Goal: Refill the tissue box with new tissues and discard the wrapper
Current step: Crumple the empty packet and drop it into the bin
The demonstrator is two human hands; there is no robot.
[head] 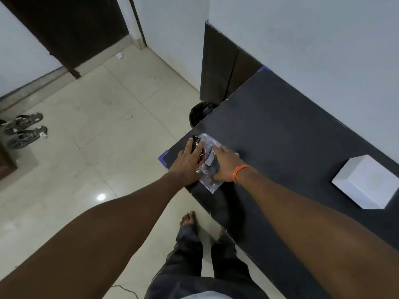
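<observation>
A clear plastic tissue pack [208, 162] with red and dark print lies near the left corner of the dark table [280, 126]. My left hand [186, 160] grips its left side, fingers curled over the top. From the right, my right hand [226, 164], with an orange band at the wrist, presses on the pack and holds it. A white tissue box [367, 182] stands apart on the table, far right, its top facing me with no opening visible.
A black-lined waste bin [199, 114] stands on the floor just beyond the table's left edge, partly hidden by it. A dark cabinet [222, 67] is behind it. Sandals [23, 131] lie on the tiled floor at far left. My feet [189, 220] are beside the table.
</observation>
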